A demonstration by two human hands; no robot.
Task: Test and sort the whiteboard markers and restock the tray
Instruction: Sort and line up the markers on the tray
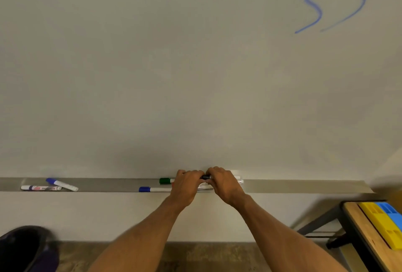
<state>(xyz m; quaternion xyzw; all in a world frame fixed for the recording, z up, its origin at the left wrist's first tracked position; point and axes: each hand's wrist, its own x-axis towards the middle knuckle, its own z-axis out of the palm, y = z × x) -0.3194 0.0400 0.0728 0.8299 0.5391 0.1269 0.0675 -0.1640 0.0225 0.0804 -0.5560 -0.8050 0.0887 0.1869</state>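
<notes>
We stretch both forearms forward, knuckles up, over the middle of the marker tray [304, 185]. Our left hand [187, 184] and right hand [225, 184] meet there, fingers curled around a black-capped marker [205, 177] near the tray's back edge.

Left hand [186, 185], right hand [225, 185] cover most of black marker [205, 177].

The grey tray [304, 185] holds a green-capped marker [165, 180], a labelled marker [41, 188] and blue-capped markers [62, 184].
</notes>
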